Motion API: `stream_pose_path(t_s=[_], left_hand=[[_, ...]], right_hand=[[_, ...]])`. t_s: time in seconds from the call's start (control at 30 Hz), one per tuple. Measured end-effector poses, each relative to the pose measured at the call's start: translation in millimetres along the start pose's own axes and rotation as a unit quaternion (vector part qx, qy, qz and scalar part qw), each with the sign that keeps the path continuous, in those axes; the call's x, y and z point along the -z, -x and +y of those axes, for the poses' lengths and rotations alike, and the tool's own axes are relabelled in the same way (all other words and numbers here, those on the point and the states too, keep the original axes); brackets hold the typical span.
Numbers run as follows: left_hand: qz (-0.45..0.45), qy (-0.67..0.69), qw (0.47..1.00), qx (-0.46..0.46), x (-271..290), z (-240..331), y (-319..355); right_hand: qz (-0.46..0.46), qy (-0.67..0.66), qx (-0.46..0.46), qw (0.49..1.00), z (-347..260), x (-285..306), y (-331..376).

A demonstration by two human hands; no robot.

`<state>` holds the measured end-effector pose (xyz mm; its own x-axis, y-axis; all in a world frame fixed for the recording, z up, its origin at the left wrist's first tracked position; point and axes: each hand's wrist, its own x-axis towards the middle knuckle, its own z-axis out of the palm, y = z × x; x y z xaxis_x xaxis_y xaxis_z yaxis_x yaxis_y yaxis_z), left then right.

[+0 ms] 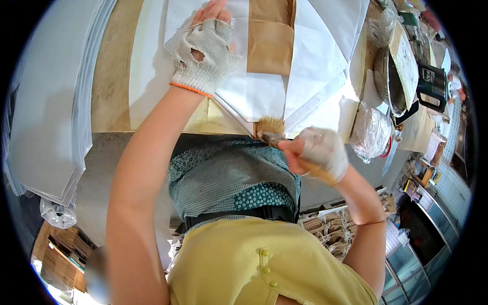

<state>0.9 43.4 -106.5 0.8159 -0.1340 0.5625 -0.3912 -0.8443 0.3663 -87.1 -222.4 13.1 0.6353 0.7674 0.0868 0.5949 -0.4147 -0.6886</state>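
White paper sheets [265, 96], folded to slanting edges, lie on the worktable in front of me, with a brown paper strip [270, 47] down their middle. My left hand [204, 53], in a worn fingerless glove with a hole in its back, rests flat on the sheets left of the strip, fingers stretched out. At the table's near edge my right hand [320, 154], also gloved, is closed round the handle of a bristle brush [270, 129]. The brush's light bristles touch the near end of the paper; the glove is slightly blurred.
A tall stack of white sheets [48, 101] stands at the left. To the right are a round pan [385, 76] with a board across it, a dark mug [432, 84] and a clear plastic bag [373, 133]. Bundled brown paper pieces [333, 231] lie below the table at right.
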Motion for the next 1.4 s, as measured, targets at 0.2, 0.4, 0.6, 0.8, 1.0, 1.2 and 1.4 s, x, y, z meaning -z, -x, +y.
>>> stream_pose_path(t_s=[0.2,0.4,0.6,0.8,1.0,1.2,1.4], left_hand=[[-0.008,-0.017,1.000,0.015,-5.6,-1.9,-0.1],[-0.053,-0.086,0.995,-0.014,0.1,-6.8,-0.2],[-0.096,-0.015,0.994,0.044,8.8,3.6,7.6],[-0.086,0.026,0.996,0.012,56.6,34.2,65.9],[-0.127,0.142,0.970,0.153,58.8,46.3,64.2],[-0.064,0.030,0.995,0.065,54.2,37.4,71.8],[-0.074,0.046,0.995,0.053,58.7,44.4,56.5]], right_hand=[[0.095,-0.128,-0.172,0.972,22.9,9.8,26.3],[0.002,-0.008,-0.048,0.999,0.7,16.9,-20.6],[-0.085,-0.020,0.084,0.993,-14.4,-17.9,-35.1],[0.319,-0.164,-0.373,0.856,29.9,24.6,-20.8],[0.290,-0.322,-0.336,0.836,63.0,-6.6,-85.6],[0.040,-0.341,-0.392,0.853,36.8,3.1,-124.4],[0.036,0.187,0.123,0.974,62.0,-8.6,-132.3]])
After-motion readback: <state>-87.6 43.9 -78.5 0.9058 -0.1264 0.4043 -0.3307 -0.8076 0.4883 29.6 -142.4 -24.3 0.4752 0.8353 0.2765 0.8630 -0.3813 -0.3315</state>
